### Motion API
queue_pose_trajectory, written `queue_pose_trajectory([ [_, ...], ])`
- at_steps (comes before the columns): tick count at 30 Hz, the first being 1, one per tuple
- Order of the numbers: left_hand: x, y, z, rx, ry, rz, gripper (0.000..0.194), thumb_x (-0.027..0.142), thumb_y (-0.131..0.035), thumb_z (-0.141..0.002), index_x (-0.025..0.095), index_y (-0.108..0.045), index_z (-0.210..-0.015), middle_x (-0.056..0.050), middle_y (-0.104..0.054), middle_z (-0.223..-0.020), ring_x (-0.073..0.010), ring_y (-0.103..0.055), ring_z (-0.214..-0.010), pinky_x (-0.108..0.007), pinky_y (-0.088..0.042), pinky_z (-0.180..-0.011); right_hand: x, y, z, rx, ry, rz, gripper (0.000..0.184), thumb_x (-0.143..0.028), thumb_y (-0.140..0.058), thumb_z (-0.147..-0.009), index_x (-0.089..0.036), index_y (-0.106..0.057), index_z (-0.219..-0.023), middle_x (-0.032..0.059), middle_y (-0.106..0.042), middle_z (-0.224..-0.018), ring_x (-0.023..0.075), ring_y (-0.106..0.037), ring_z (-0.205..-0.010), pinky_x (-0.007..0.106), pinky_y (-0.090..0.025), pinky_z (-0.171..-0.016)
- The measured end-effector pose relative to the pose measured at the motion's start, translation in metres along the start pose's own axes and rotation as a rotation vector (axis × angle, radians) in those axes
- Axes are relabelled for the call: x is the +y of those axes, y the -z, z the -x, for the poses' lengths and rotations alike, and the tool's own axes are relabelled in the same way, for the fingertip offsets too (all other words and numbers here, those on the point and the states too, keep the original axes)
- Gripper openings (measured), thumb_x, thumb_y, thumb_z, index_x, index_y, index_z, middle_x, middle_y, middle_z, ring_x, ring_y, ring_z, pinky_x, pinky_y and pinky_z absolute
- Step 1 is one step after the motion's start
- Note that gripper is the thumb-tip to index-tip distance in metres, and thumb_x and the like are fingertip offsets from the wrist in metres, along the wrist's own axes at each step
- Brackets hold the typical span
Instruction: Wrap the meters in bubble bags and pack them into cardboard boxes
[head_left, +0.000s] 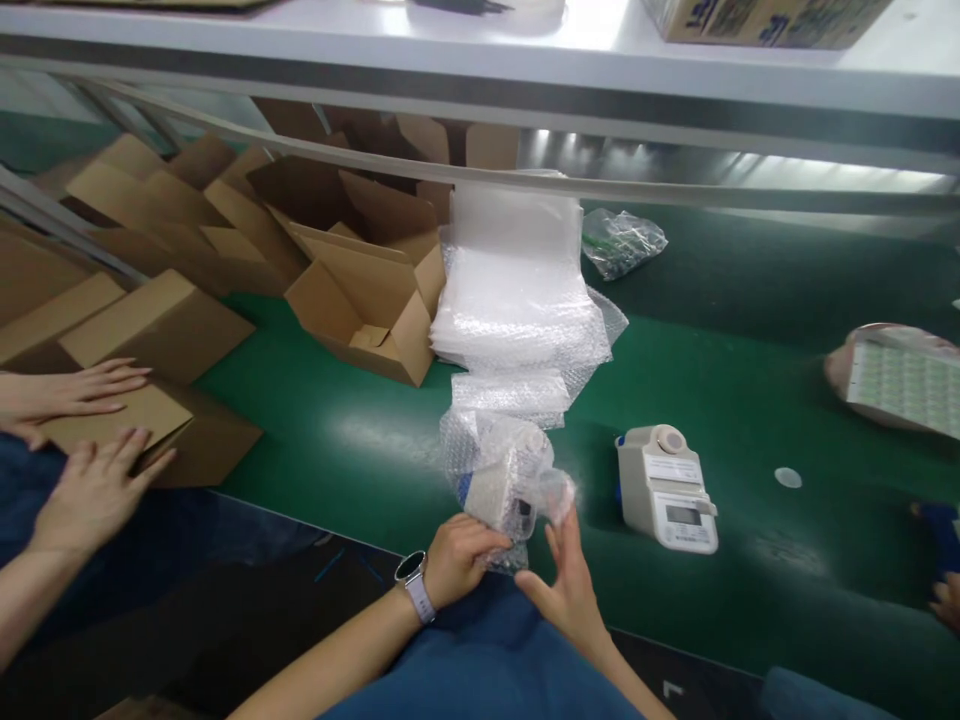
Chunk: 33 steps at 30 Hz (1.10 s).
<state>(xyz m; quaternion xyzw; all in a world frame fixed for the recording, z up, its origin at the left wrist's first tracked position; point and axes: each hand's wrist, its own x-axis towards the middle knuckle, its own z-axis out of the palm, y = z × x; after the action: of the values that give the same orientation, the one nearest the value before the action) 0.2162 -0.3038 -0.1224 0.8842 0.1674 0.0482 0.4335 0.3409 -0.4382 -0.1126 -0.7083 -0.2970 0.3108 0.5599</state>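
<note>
Right at the near edge of the green conveyor belt [750, 330], a white device wrapped in bubble wrap [504, 480] sat between the person's two hands. The left hand [461, 558], with a smartwatch [415, 583] on its wrist, was closed around the bottom of the bundle, pinching the loose wrap beneath it. The right hand [568, 582] was open, fingers straight and pointing up, its fingertips against the wrap on the bundle's right side.

Just behind the bundle lay a stack of bubble-wrap sheets [517, 290], running away across the belt. To the right, near but apart, an unwrapped white device with a small display [666, 488] rested on the belt, and a small round sticker [788, 477] lay further right. An open cardboard box [367, 300] stood left of the sheets, with more flattened and opened cartons piled behind it. A crumpled clear plastic bag [621, 240] lay at the far side.

At the left edge, another person's two hands lay flat and open on a closed cardboard box [150, 420]. At the right edge, a sheet of labels [904, 385] was partly in view.
</note>
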Motion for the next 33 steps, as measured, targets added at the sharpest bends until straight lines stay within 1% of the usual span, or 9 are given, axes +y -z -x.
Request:
queue_pose_trajectory([
  [3,-0.002,-0.004,-0.003,-0.042,-0.053,-0.067,0.028,0.029,-0.045,-0.087,0.039,-0.067,-0.100,0.007,-0.069,-0.079,-0.0140,-0.061,-0.077,-0.025,-0.042,-0.075,0.020,0.019,0.006,0.023,-0.094,-0.020,0.058,-0.040,-0.060,-0.079,-0.020,-0.041,-0.130,0.0141,-0.047,-0.134,0.0288,-0.044,-0.125,0.050,-0.031,-0.106],
  [5,0.001,-0.008,-0.009,-0.103,-0.029,-0.063,0.027,0.031,-0.046,-0.086,0.040,-0.067,-0.099,0.008,-0.069,-0.080,-0.0136,-0.062,-0.079,-0.025,-0.042,-0.075,0.040,0.033,0.000,0.202,-0.146,0.036,0.038,-0.041,-0.056,-0.081,-0.019,-0.050,-0.111,0.0132,-0.058,-0.110,0.0263,-0.056,-0.107,0.048,-0.041,-0.097],
  [8,0.009,-0.012,-0.019,-0.186,0.030,0.002,0.028,0.034,-0.041,-0.088,0.036,-0.067,-0.100,0.008,-0.069,-0.090,-0.0144,-0.062,-0.087,-0.025,-0.041,-0.080,0.071,0.051,-0.017,0.438,-0.131,0.278,0.056,-0.041,-0.062,-0.073,-0.017,-0.043,-0.120,0.0158,-0.048,-0.119,0.0264,-0.054,-0.105,0.044,-0.046,-0.089],
  [11,0.013,-0.009,-0.024,-0.193,0.060,0.033,0.030,0.036,-0.038,-0.090,0.031,-0.066,-0.099,0.005,-0.068,-0.092,-0.0146,-0.061,-0.088,-0.024,-0.041,-0.079,0.089,0.057,-0.029,0.226,-0.090,0.453,0.052,-0.037,-0.053,-0.077,-0.016,-0.045,-0.124,0.0146,-0.053,-0.116,0.0241,-0.057,-0.097,0.039,-0.049,-0.080],
  [14,0.007,-0.006,-0.019,-0.222,0.028,-0.001,0.028,0.035,-0.041,-0.088,0.033,-0.067,-0.098,0.005,-0.067,-0.089,-0.0144,-0.060,-0.088,-0.024,-0.040,-0.079,0.091,0.051,-0.018,0.018,-0.026,0.498,0.024,-0.030,-0.042,-0.083,-0.019,-0.062,-0.087,0.0075,-0.062,-0.082,0.0213,-0.058,-0.079,0.034,-0.047,-0.071],
  [19,-0.025,-0.013,0.000,-0.274,0.003,-0.062,0.023,0.032,-0.048,-0.081,0.039,-0.069,-0.083,0.010,-0.069,-0.083,-0.0143,-0.061,-0.087,-0.026,-0.038,-0.080,0.088,0.032,0.018,-0.220,0.093,0.516,0.021,-0.022,-0.049,-0.076,-0.022,-0.060,-0.059,0.0019,-0.059,-0.060,0.0178,-0.055,-0.063,0.028,-0.041,-0.059],
  [24,-0.045,-0.018,-0.002,-0.325,0.140,0.077,0.017,0.030,-0.055,-0.075,0.031,-0.070,-0.066,0.009,-0.070,-0.081,-0.0160,-0.060,-0.091,-0.030,-0.036,-0.088,0.065,0.010,0.000,-0.296,0.164,0.516,0.024,-0.019,-0.046,-0.079,-0.020,-0.057,-0.058,0.0027,-0.059,-0.060,0.0178,-0.055,-0.062,0.028,-0.041,-0.060],
  [28,-0.052,-0.018,-0.009,-0.072,0.335,0.361,0.023,0.033,-0.049,-0.081,0.024,-0.070,-0.075,0.005,-0.069,-0.089,-0.0161,-0.058,-0.089,-0.030,-0.040,-0.082,0.042,-0.017,-0.023,-0.318,0.179,0.493,0.021,-0.015,-0.042,-0.082,-0.020,-0.060,-0.073,0.0072,-0.063,-0.077,0.0226,-0.055,-0.083,0.036,-0.043,-0.077],
  [33,-0.049,-0.029,-0.012,0.272,0.491,0.470,0.025,0.028,-0.048,-0.085,0.021,-0.062,-0.104,0.000,-0.066,-0.098,-0.0176,-0.058,-0.091,-0.030,-0.044,-0.079,0.056,-0.046,-0.026,-0.502,0.150,0.367,0.018,-0.007,-0.051,-0.067,-0.020,-0.063,-0.067,0.0047,-0.065,-0.074,0.0243,-0.058,-0.087,0.039,-0.046,-0.086],
])
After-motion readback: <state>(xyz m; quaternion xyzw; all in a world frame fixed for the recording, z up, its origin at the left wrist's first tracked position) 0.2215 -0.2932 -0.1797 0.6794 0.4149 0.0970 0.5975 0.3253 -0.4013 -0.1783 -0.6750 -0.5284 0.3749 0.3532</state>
